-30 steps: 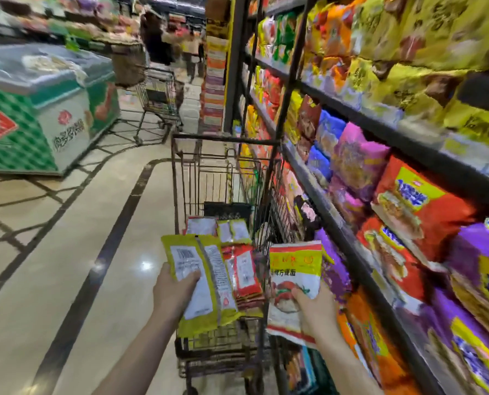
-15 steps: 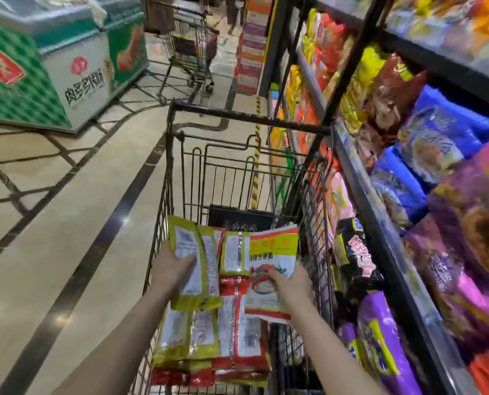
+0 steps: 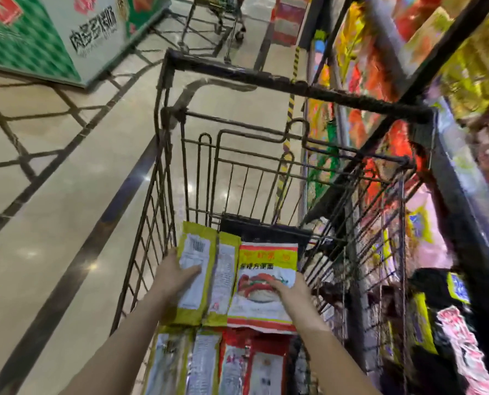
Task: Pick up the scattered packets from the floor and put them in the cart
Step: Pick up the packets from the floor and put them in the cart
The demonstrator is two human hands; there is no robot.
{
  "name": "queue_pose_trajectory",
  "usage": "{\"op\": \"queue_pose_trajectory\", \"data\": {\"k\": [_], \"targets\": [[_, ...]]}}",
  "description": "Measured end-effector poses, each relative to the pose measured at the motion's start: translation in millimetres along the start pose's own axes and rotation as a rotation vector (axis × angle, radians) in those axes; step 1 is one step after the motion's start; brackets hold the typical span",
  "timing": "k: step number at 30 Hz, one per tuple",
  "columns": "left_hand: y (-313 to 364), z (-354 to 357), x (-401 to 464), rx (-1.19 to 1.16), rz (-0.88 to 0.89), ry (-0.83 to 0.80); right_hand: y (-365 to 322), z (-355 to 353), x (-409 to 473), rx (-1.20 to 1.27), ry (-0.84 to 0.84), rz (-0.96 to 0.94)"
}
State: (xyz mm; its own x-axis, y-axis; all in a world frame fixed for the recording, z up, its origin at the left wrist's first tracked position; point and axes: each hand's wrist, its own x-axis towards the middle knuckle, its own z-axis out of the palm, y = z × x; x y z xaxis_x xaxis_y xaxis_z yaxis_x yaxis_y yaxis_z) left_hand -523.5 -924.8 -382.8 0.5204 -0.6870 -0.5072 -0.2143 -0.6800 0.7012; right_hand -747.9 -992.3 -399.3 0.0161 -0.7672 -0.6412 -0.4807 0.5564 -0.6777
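Both packets have dropped from above the rim into the cart [image 3: 163, 155]. The left hand [image 3: 175, 276] fingers clamp the yellow packet [image 3: 206, 280], the right hand [image 3: 290, 289] fingers the red-and-white packet [image 3: 266, 283]; release seems next.

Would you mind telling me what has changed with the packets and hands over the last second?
Both hands have carried their packets from in front of the cart forward and down into its basket. The left hand still holds the yellow packet, the right hand the red-and-white packet; neither is released. The packets lying in the cart have stayed put.
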Motion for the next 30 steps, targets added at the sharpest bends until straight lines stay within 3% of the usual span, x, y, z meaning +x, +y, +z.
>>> {"op": "queue_pose_trajectory", "data": {"k": [4, 7, 10, 14, 24, 30], "targets": [[-9, 10, 13, 0.102, 0.085, 0.146, 10, 5, 21, -0.078, 0.104, 0.038], [-20, 17, 18, 0.192, 0.137, 0.074, 18, 11, 28, -0.221, 0.184, 0.058], [-29, 23, 15, 0.280, 0.045, -0.032, 26, 14, 33, -0.183, 0.150, 0.048], [-33, 22, 29, 0.291, 0.074, -0.049, 24, 11, 39, -0.162, 0.100, 0.064], [-20, 18, 16, 0.345, 0.132, 0.060, 14, 0, 14, -0.023, 0.119, 0.023], [-13, 4, -23, 0.419, 0.300, 0.126, -5, -13, -36, -0.373, 0.154, -0.204]]}}
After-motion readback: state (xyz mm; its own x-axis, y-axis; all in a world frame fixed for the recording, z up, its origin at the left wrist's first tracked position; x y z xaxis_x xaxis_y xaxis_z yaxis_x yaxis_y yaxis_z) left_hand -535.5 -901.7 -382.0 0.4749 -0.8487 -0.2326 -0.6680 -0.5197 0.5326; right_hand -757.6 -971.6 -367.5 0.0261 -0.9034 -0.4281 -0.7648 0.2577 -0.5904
